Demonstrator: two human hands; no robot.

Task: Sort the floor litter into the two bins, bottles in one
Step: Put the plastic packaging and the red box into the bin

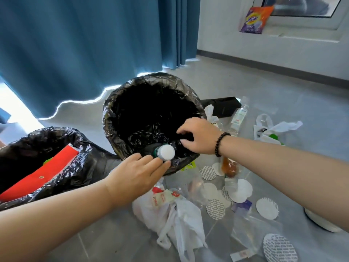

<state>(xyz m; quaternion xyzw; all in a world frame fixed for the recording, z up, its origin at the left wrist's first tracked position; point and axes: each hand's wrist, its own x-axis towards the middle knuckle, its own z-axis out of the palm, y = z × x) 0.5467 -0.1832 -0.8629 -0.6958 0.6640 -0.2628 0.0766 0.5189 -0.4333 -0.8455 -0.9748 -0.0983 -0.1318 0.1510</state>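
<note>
A bin with a black liner (113, 103) stands in the middle of the floor, its inside dark. A green-labelled bottle with a white cap (167, 152) leans over its near rim, body pointing into the bin. My left hand (136, 174) reaches from below, fingertips on the bottle just under the cap. My right hand (200, 137) curls over the bin's near right rim and grips the liner. A second black-lined bin (56, 133) at the left holds a red flat package (37, 174). An orange-filled bottle (229, 166) and a clear bottle (238, 114) lie on the floor to the right.
White plastic bags (175, 214) and several round white seal discs (267, 208) litter the grey floor in front and right. A blue curtain (85, 44) hangs behind the bins. A detergent packet (255, 19) sits on the window sill. A white round object (321, 222) lies under my right forearm.
</note>
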